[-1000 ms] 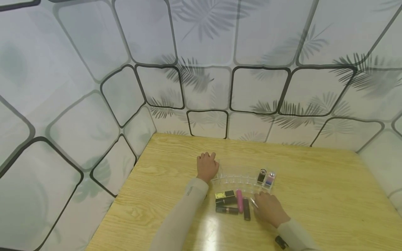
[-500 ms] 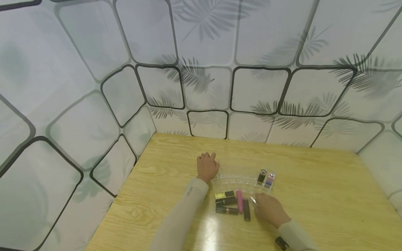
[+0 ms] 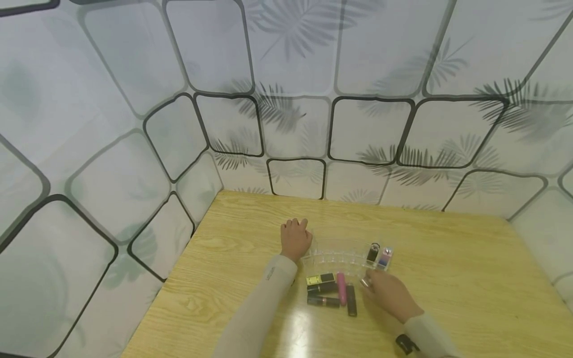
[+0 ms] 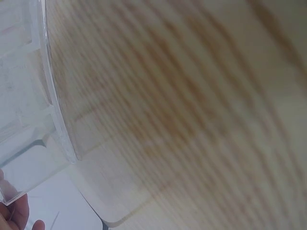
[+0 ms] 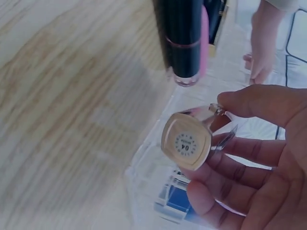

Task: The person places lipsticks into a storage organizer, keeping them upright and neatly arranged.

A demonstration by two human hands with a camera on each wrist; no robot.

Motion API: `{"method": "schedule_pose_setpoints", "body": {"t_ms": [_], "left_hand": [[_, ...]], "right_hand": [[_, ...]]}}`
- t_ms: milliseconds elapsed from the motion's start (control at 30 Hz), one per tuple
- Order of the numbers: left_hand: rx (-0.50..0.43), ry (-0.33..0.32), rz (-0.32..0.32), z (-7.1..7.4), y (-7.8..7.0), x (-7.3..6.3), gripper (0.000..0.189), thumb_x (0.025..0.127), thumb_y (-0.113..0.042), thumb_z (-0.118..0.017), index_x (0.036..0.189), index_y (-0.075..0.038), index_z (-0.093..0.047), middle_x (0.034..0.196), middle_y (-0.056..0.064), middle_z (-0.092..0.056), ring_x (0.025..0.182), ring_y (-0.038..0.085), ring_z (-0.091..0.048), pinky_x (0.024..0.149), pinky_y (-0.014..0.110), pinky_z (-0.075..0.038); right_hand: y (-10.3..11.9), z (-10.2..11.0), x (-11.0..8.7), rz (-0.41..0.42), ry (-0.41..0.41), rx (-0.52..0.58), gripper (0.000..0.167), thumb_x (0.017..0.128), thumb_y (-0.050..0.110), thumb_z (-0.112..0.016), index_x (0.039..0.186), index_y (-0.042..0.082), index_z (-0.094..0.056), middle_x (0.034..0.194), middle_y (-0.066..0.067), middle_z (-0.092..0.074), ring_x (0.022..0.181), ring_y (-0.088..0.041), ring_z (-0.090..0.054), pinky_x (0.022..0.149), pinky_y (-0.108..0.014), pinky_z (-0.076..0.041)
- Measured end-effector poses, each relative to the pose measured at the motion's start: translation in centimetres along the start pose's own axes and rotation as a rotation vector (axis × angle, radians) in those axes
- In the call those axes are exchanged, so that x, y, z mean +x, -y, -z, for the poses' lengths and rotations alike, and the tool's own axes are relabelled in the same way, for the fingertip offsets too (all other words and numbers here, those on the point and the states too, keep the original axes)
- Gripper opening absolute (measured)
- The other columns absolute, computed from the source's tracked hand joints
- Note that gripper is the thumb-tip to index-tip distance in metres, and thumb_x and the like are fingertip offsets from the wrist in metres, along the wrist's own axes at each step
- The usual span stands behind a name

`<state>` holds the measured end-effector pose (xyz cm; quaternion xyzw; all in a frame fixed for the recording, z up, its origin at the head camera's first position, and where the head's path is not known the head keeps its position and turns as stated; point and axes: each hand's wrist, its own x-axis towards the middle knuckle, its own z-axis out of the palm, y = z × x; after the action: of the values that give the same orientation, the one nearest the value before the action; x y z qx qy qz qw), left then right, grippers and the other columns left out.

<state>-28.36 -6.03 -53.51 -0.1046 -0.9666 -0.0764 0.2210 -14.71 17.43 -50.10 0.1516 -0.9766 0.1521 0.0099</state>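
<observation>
My left hand (image 3: 296, 239) grips the left end of a clear plastic cosmetics organizer (image 3: 333, 257); in the left wrist view its fingertips (image 4: 18, 213) show at the organizer's corner. At the organizer's front right, my right hand (image 3: 388, 292) pinches a shiny lipstick tube (image 5: 187, 141) between thumb and fingers. The tube's pale base, with a round label reading 04, faces the right wrist camera. Two small tubes stand in the organizer's right end, a dark one (image 3: 373, 252) and a pink and blue one (image 3: 385, 256).
In front of the organizer lie a yellow and black case (image 3: 320, 279), a pink tube (image 3: 341, 288) and several black tubes, one of them upright-lying (image 3: 351, 300) near my right hand. A black object (image 3: 405, 343) shows beside the right sleeve. Patterned walls (image 3: 295, 176) border the wooden table (image 3: 470, 278).
My right hand has moved slightly away from the body, up to the organizer's front edge, and the tube in it has turned. My left hand keeps its place.
</observation>
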Motion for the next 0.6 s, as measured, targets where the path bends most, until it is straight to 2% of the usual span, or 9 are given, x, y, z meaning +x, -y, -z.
{"method": "schedule_pose_setpoints", "body": {"t_ms": [333, 533, 600], "left_hand": [[-0.011, 0.000, 0.004, 0.1, 0.0, 0.0, 0.025, 0.084, -0.021, -0.053, 0.105, -0.016, -0.064, 0.082, 0.005, -0.062, 0.074, 0.020, -0.055, 0.072, 0.037, -0.045], [-0.007, 0.014, 0.007, 0.2, -0.1, 0.1, 0.027, 0.085, -0.021, -0.052, 0.108, -0.017, -0.064, 0.085, 0.005, -0.062, 0.077, 0.020, -0.054, 0.073, 0.037, -0.045], [-0.006, 0.011, 0.008, 0.2, -0.1, 0.0, 0.027, 0.085, -0.021, -0.053, 0.109, -0.017, -0.064, 0.087, 0.005, -0.062, 0.078, 0.020, -0.054, 0.074, 0.037, -0.044]], "right_hand": [[0.9, 2.5, 0.4, 0.041, 0.036, 0.167, 0.017, 0.082, 0.017, -0.067, 0.097, 0.009, -0.062, 0.073, 0.008, -0.058, 0.064, -0.001, -0.051, 0.058, -0.017, -0.045], [1.2, 3.8, 0.7, 0.139, 0.009, 0.210, 0.022, 0.082, 0.017, -0.069, 0.101, 0.007, -0.062, 0.080, 0.006, -0.063, 0.070, -0.002, -0.056, 0.062, -0.019, -0.049], [1.3, 4.1, 0.9, 0.153, -0.008, 0.213, 0.020, 0.082, 0.018, -0.069, 0.099, 0.010, -0.062, 0.080, 0.008, -0.062, 0.071, -0.001, -0.056, 0.063, -0.019, -0.049]]}}
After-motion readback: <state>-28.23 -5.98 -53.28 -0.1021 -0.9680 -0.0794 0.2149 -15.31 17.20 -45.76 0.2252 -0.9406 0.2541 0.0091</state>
